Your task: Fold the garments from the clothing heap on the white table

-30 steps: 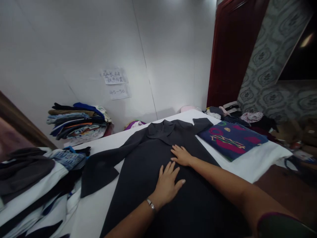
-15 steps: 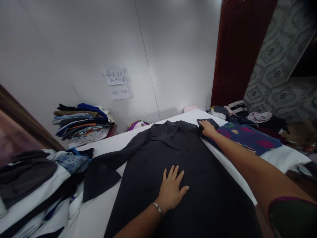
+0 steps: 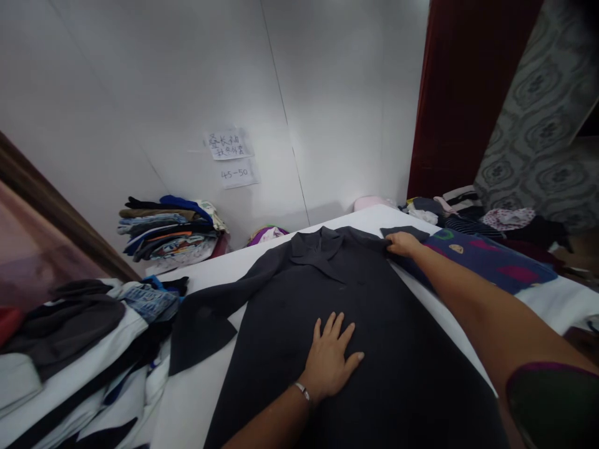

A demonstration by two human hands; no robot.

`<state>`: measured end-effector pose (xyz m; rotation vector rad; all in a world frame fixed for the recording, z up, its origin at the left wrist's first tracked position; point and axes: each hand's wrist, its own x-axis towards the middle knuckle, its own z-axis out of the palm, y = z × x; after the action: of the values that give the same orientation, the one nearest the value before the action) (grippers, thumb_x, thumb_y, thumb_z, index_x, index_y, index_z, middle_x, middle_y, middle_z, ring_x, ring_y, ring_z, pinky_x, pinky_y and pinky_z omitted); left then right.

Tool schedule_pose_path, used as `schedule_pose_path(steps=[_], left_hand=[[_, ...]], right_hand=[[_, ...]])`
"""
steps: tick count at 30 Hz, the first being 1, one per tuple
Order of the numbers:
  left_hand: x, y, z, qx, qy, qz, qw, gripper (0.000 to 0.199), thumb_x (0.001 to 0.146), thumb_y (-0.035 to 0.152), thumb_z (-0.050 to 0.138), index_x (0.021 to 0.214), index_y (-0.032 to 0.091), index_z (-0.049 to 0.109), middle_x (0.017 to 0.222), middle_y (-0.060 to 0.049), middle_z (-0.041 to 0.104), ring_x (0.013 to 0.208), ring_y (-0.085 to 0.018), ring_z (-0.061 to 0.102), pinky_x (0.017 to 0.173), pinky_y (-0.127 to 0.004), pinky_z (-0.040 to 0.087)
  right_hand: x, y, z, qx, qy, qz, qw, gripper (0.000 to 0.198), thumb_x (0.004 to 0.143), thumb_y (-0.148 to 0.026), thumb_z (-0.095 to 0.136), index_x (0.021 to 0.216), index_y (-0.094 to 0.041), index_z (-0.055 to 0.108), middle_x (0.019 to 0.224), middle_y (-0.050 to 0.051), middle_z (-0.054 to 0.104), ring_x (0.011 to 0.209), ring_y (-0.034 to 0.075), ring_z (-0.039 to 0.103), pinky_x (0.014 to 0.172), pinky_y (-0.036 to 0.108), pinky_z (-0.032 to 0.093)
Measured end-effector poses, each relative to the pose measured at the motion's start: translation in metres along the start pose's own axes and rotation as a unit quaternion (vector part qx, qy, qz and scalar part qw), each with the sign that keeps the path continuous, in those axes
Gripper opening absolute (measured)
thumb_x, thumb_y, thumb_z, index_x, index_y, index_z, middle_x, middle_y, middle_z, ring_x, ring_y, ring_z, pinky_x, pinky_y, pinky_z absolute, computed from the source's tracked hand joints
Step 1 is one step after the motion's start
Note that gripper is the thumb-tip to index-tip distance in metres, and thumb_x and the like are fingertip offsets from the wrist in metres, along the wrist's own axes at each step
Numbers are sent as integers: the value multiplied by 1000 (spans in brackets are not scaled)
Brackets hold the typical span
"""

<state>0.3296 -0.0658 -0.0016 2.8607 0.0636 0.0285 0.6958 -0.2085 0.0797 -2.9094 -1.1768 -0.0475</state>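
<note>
**Steady palm on the cloth, light touch at the sleeve**

The left hand (image 3: 331,358) lies palm down, fingers spread, on the lower body of the dark garment (image 3: 388,368), which is laid out on the white worktop (image 3: 194,396), collar end away from the person. A flat, even palm here should anchor the cloth; digging in the fingertips would likely raise creases.

Left of the garment's body, its left-side sleeve (image 3: 201,330) bends down toward the person, and loose clothes (image 3: 88,318) are heaped beyond that. Its fold would probably want the same smoothing.

Further up, on the garment's right, the right hand (image 3: 403,243) appears to pinch the right-side sleeve (image 3: 369,241) short of the cuff. The step looks like straightening it: best drawn outward from the shoulder, gently, so the body does not skew. The patterned blue cloth (image 3: 496,259) just beside that sleeve could snag or shift.

At the garment's far end, the collar (image 3: 318,249) lies spread; judging by it, a centred neckline would show the pull is even.
</note>
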Motion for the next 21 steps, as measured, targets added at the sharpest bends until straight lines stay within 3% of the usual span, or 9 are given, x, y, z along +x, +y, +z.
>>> schedule_pose_path(steps=[4, 7, 9, 10, 13, 15, 18, 19, 21], left_hand=[[1, 0, 0, -2, -2, -4, 1000, 70, 91, 69, 28, 148, 30, 37, 159, -7, 26, 148, -28, 17, 118, -59, 12], [1, 0, 0, 5, -3, -4, 1000, 69, 91, 68, 29, 148, 29, 37, 159, -7, 26, 148, -28, 18, 118, -59, 12], [1, 0, 1, 13, -2, -5, 1000, 68, 92, 66, 29, 148, 29, 37, 159, -7, 26, 147, -29, 18, 118, -59, 13], [1, -1, 2, 17, -1, -5, 1000, 67, 92, 66, 29, 148, 29, 37, 159, -7, 26, 147, -29, 19, 118, -59, 14], [2, -1, 3, 26, 2, -3, 1000, 67, 92, 65, 29, 148, 29, 37, 159, -8, 27, 147, -29, 19, 117, -59, 14], [3, 0, 3, 29, 1, -3, 1000, 66, 92, 65, 31, 147, 29, 38, 159, -8, 27, 147, -29, 19, 117, -59, 14], [3, 2, 1, 33, -7, -4, 999, 64, 93, 62, 34, 148, 28, 38, 158, -8, 28, 147, -30, 19, 117, -60, 15], [3, 3, 0, 34, -8, -3, 999, 64, 93, 60, 36, 148, 28, 38, 158, -8, 28, 147, -30, 20, 117, -60, 15], [3, 4, -2, 35, -8, -3, 999, 63, 93, 60, 36, 148, 27, 38, 158, -8, 28, 147, -30, 19, 117, -60, 15]], right_hand=[[2, -31, -32, -21, 68, 22, 997, 34, 88, -20, 46, 119, -11, 59, 114, 21, 66, 103, 30, 62, 82, 36, 44], [-8, -77, -40, -22, 84, -13, 996, 38, 89, -17, 45, 126, -16, 54, 118, 18, 65, 105, 28, 63, 84, 36, 45], [-27, -112, -32, -20, 69, -67, 995, 34, 89, -22, 47, 122, -21, 58, 116, 13, 67, 103, 26, 64, 84, 33, 46], [-40, -128, -25, -22, 41, -131, 990, 36, 89, -25, 50, 124, -20, 58, 115, 14, 67, 102, 27, 65, 82, 34, 47], [-78, -156, -1, -13, -74, -267, 961, 63, 83, -38, 64, 141, -22, 47, 119, 17, 65, 99, 30, 67, 79, 35, 50], [-91, -154, 11, 20, -103, -298, 949, 72, 81, -39, 68, 146, -23, 42, 129, 17, 60, 103, 30, 66, 83, 36, 50], [-83, -119, 15, 125, -33, -273, 953, 56, 90, -37, 56, 144, -22, 46, 138, 12, 55, 119, 25, 58, 98, 34, 45], [-76, -102, 13, 149, -1, -230, 962, 50, 95, -36, 49, 142, -22, 48, 139, 9, 55, 124, 22, 54, 103, 31, 41], [-59, -63, 11, 127, 39, -63, 989, 44, 99, -32, 36, 140, -21, 50, 138, 8, 56, 126, 19, 53, 105, 29, 39]])
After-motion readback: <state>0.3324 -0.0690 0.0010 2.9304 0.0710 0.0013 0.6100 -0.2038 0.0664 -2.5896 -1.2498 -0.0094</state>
